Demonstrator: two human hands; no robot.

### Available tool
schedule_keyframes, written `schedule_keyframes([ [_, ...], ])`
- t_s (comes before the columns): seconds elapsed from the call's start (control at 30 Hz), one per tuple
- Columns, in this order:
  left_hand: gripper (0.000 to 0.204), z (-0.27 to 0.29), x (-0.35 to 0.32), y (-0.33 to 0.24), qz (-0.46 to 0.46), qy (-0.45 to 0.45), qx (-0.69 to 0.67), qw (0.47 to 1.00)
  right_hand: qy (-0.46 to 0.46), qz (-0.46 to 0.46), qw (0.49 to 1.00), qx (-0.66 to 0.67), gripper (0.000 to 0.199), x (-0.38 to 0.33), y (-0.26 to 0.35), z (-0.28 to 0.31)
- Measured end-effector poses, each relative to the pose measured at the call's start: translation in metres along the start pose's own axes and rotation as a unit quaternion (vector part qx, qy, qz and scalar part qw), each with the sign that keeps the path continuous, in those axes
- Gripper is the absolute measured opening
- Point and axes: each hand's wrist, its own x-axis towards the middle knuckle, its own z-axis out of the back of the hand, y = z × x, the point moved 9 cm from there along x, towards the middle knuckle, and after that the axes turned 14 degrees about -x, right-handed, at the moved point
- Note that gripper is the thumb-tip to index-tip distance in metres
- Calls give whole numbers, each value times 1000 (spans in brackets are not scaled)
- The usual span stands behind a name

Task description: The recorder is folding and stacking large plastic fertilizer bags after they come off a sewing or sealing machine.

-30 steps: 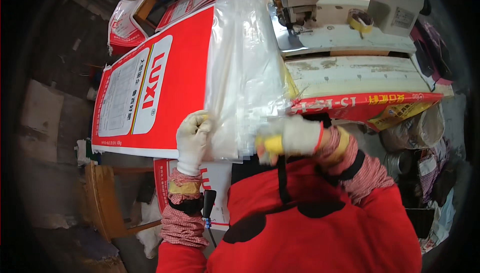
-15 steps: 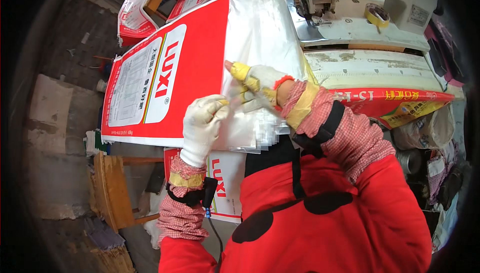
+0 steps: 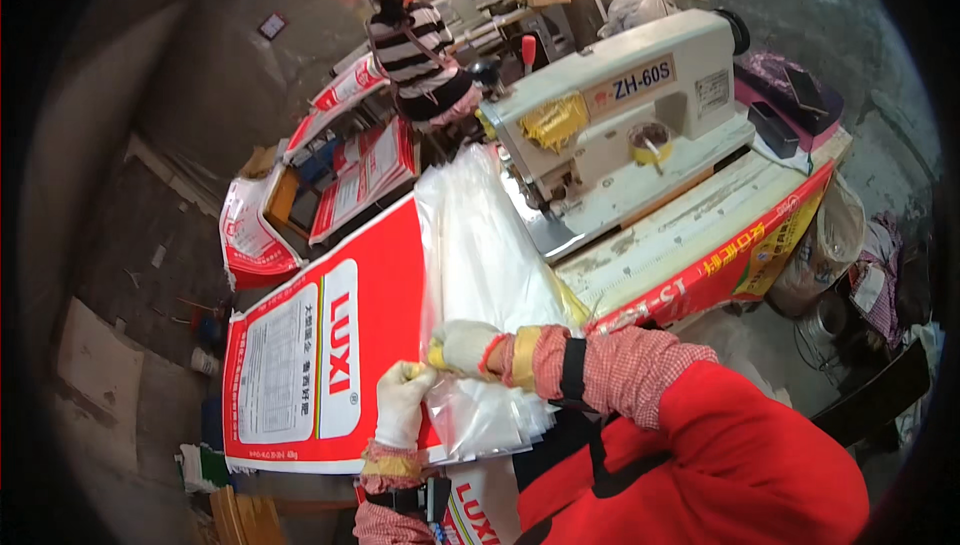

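A stack of clear plastic liner bags [image 3: 490,260] lies over the right part of a red and white printed sack [image 3: 385,245]. My left hand [image 3: 402,403], in a white knit glove, is closed at the left edge of the plastic, its fingertips pinching that edge. Just above it, my right hand [image 3: 466,348], in a white and yellow glove, is bent over the liners with its fingers closed on the plastic. The two hands nearly touch. Their exact fingertip grip is partly hidden. The liners' lower corners fan out in loose layers below the right wrist.
A white industrial sewing machine [image 3: 610,115] stands on a worn bench [image 3: 640,265] at the right, with a tape roll [image 3: 650,143] on it. Another person [image 3: 415,55] in a striped top works at the back. More printed sacks [image 3: 365,185] lie beyond mine.
The view has tilted up, bringing the co-worker and whole sewing machine into sight. My right hand has drawn in against the left at the plastic's edge, its fingers now folded.
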Motion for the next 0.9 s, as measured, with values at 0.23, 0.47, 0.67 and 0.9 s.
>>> schedule_keyframes([
  [0.23, 13, 93, -17, -80, -206, -120, -129, 962, -119, -135, 966, -183, 19, -11, -27, 28],
  [0.47, 13, 51, -53, -98, -181, -96, -15, 979, 176, 346, 914, 116, 21, -31, 136, -60],
  [0.67, 9, -18, -111, -47, -76, 254, 311, 913, -195, 102, 922, 319, 9, 94, -64, -3],
  [0.9, 9, -54, -148, 14, 206, 561, 267, 756, -257, -305, 716, 573, 50, 101, -180, -34],
])
